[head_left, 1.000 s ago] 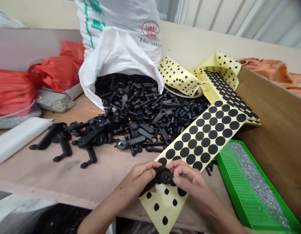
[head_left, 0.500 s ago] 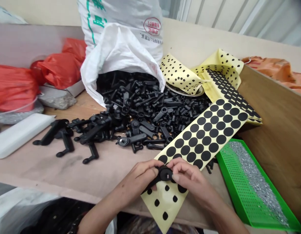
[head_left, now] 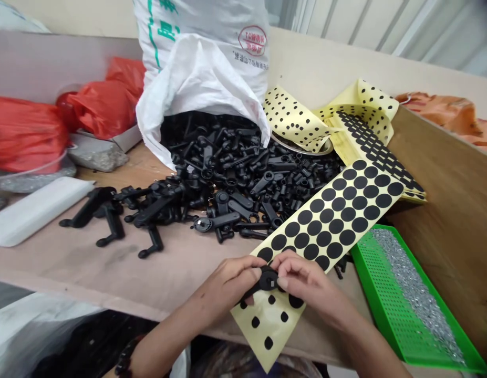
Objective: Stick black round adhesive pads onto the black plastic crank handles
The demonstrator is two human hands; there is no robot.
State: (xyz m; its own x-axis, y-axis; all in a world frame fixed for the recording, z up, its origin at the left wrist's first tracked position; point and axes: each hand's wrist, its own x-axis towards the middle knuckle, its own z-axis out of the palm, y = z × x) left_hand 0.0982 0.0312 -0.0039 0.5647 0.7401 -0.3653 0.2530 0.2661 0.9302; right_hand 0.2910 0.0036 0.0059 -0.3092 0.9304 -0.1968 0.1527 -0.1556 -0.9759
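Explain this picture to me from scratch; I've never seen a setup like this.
There is no machine here: these are a person's bare hands, seen by a camera worn on the head, looking forward and down.

The left hand holds a black lever-like part, and the right hand is at its round end. Whether that hand grips anything else is too small to tell.

Below the hands, a yellowish sheet with black discs runs diagonally across the work surface. Beyond it, a heap of similar black parts spills from a white sack. To the right is a green tray with small silvery pieces; to the far left are red bags.
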